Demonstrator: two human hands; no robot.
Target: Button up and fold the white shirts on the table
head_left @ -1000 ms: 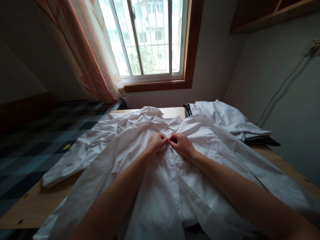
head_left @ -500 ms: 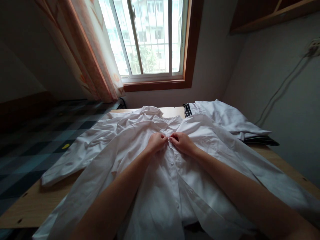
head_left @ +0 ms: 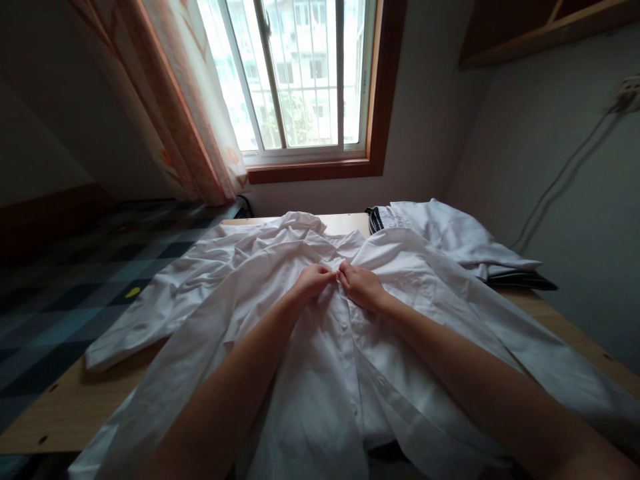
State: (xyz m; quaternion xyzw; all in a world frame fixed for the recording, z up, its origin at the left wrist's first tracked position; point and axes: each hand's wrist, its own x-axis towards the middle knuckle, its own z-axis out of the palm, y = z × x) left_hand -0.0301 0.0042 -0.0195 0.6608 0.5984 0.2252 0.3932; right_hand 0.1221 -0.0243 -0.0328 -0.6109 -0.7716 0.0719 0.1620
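Observation:
A white button-up shirt (head_left: 320, 373) lies spread before me, its collar toward the window and its front edges parting lower down. Just below the collar, my left hand (head_left: 315, 279) pinches the front placket from the left. My right hand (head_left: 361, 285) pinches the same spot from the right, the fingertips of both hands almost touching. Whatever small part sits between the fingers, perhaps a button, is too small to make out. Several buttons run down the placket below my hands. Another white garment (head_left: 200, 267) lies rumpled at the left, partly under the shirt.
The clothes lie on a wooden board (head_left: 75, 407). Folded white and black clothes (head_left: 445, 233) are stacked at the back right. A checked bedspread (head_left: 60, 287) with a small yellow item (head_left: 133, 292) is at the left. A window (head_left: 305, 73) and curtain (head_left: 185, 120) stand behind.
Both hands stay at the same place on the placket. The right fingers have curled in closer toward the left fingertips, and the left hand has turned slightly.

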